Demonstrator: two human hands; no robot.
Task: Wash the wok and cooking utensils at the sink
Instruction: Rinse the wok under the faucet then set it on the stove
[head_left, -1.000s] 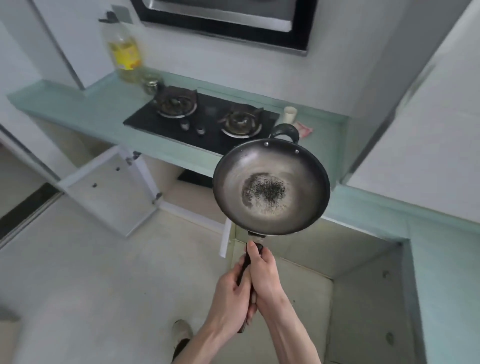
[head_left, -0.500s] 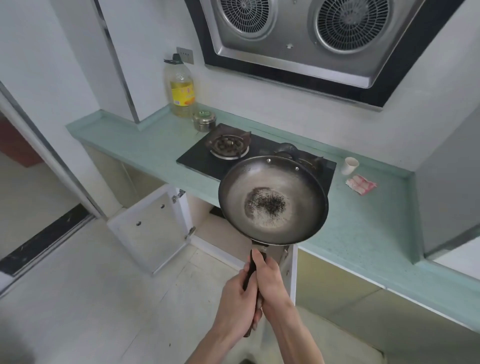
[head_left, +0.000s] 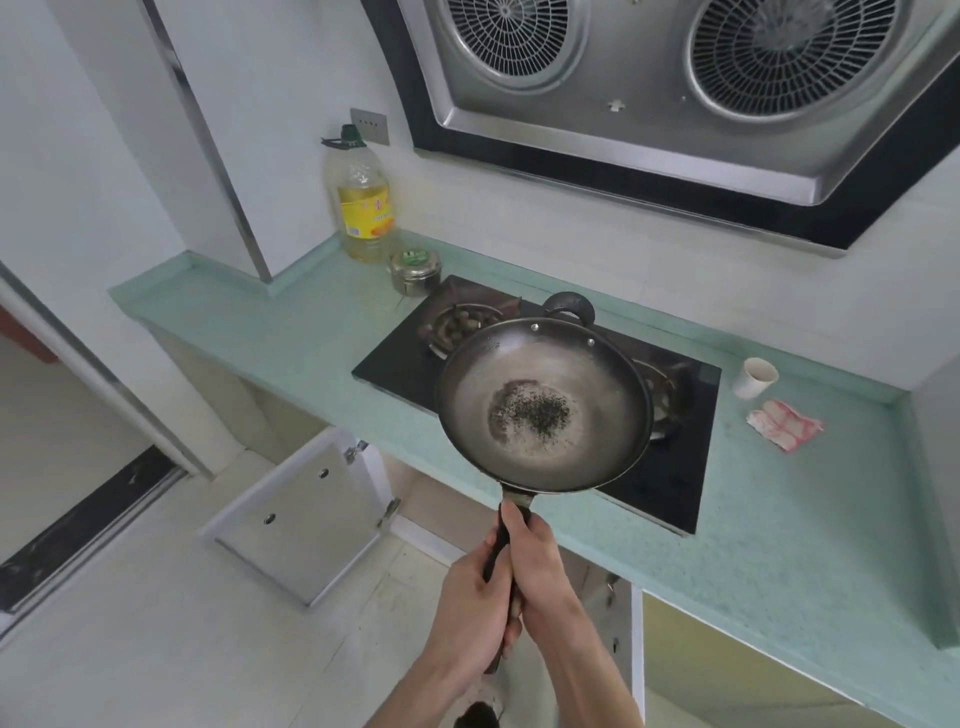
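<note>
A dark round wok (head_left: 597, 452) with a patch of black burnt specks in its middle hangs in the air over the front edge of the stove. Its long black handle points toward me. My left hand (head_left: 470, 608) grips the handle from the left, and my right hand (head_left: 540, 569) grips it from the right, slightly further up. A small loop handle sits on the wok's far rim. No sink and no other utensils are in view.
A black two-burner gas stove (head_left: 395, 364) is set in the pale green counter (head_left: 779, 545). An oil bottle (head_left: 363, 202) and a small metal tin (head_left: 415, 271) stand at the back left. A white cup (head_left: 756, 378) and a red-white cloth (head_left: 784, 423) lie at the right. A cabinet door (head_left: 306, 519) hangs open below. An extractor hood (head_left: 675, 93) is overhead.
The view has swung up and to the left, so the counter and hood fill more of the frame. The wok stays held in both hands, now over the stove's front edge.
</note>
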